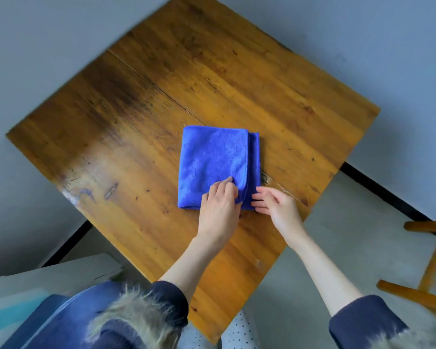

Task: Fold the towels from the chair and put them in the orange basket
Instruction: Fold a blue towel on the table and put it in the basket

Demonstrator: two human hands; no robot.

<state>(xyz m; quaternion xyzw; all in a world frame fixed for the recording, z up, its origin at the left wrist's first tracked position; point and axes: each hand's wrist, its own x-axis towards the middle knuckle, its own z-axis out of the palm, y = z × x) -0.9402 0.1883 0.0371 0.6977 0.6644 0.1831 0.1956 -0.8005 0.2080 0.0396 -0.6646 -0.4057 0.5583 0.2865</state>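
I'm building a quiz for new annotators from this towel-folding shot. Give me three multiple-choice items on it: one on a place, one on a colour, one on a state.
1. Where does the towel lie?
A. on the wooden table
B. on the floor
C. over a chair back

2. What colour is the towel?
A. orange
B. blue
C. white

3. What state is the towel in?
A. spread out in one layer
B. crumpled in a ball
C. folded in layers

Answers:
1 A: wood shows all round it.
2 B: it is plain blue throughout.
3 C: layered edges show on its right side, where the left hand rests on it and the right hand touches its edge.
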